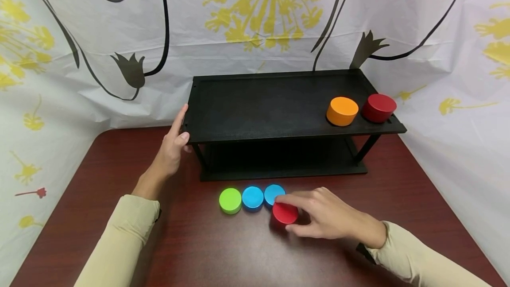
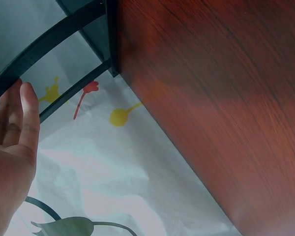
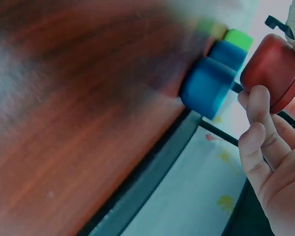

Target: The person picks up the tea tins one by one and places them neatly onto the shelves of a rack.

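My right hand (image 1: 330,214) pinches a small red round tin (image 1: 285,213) between thumb and fingers. In the right wrist view that red tin (image 3: 273,71) shows a seam near one end and is held off the wood. Just behind it on the table stand two blue tins (image 1: 253,198) and a light green tin (image 1: 230,200), side by side in a row. My left hand (image 1: 170,149) touches the left end of a black two-level shelf (image 1: 255,110), thumb by the front corner. Its fingers (image 2: 29,110) look straight in the left wrist view.
An orange tin (image 1: 342,111) and a dark red tin (image 1: 379,108) stand on the shelf's upper level, at the right end. Thin legs join it to the lower board (image 1: 279,172). Around the back and sides of the reddish-brown table (image 1: 207,251) hangs a white printed cloth (image 1: 259,56).
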A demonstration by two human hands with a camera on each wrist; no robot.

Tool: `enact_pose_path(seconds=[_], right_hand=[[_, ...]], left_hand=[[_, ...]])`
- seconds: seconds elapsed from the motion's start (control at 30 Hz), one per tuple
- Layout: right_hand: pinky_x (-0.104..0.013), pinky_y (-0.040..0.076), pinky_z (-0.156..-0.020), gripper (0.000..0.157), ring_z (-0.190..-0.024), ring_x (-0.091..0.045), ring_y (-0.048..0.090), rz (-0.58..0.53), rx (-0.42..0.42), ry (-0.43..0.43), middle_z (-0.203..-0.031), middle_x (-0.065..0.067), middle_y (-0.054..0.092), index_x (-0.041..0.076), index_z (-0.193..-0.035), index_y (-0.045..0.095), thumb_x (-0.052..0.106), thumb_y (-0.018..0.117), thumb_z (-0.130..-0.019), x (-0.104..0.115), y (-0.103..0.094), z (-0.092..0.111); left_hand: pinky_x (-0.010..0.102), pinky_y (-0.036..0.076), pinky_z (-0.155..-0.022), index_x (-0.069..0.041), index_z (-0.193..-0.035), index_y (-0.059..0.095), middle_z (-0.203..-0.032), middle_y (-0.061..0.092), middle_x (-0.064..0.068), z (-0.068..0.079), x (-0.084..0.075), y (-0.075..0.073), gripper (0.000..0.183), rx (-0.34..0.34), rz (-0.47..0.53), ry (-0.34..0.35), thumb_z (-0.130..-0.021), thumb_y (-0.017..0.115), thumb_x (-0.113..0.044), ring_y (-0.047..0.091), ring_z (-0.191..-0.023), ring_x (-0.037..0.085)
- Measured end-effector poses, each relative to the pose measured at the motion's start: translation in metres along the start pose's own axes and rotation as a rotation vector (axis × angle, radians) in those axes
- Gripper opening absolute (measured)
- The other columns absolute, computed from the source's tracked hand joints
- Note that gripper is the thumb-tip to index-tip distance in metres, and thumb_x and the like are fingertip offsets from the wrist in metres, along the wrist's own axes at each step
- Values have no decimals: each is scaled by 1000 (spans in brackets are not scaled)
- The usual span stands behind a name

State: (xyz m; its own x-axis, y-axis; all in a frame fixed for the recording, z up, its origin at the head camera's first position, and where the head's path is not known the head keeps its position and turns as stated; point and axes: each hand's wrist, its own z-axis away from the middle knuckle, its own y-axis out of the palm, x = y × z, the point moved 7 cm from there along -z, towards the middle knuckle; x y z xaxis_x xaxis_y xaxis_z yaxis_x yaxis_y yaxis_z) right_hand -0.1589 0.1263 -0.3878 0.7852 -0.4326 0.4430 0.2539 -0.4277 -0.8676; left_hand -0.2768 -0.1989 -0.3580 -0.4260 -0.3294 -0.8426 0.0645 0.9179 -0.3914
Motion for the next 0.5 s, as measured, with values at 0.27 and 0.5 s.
enact_pose_path(seconds=[0.27, 0.5], right_hand=[[-11, 42, -55, 53, -62, 4, 50, 20, -77, -3, -117, 5, 69, 19, -134, 62, 37, 74, -86, 4, -29, -6], [-11, 42, -55, 55, -64, 1, 51, 92, -177, -47, -113, 3, 69, 15, -132, 63, 33, 78, -82, 9, -62, -13]], left_hand=[[34, 47, -71, -30, -161, 17, -163, 15, -9, 1, 0, 0, 70, 1, -1, -5, -94, 36, -32, 36, -128, 24], [34, 47, -71, -30, -161, 16, -163, 15, -9, 1, -1, 0, 70, 2, 1, 2, -94, 36, -32, 36, -127, 23]])
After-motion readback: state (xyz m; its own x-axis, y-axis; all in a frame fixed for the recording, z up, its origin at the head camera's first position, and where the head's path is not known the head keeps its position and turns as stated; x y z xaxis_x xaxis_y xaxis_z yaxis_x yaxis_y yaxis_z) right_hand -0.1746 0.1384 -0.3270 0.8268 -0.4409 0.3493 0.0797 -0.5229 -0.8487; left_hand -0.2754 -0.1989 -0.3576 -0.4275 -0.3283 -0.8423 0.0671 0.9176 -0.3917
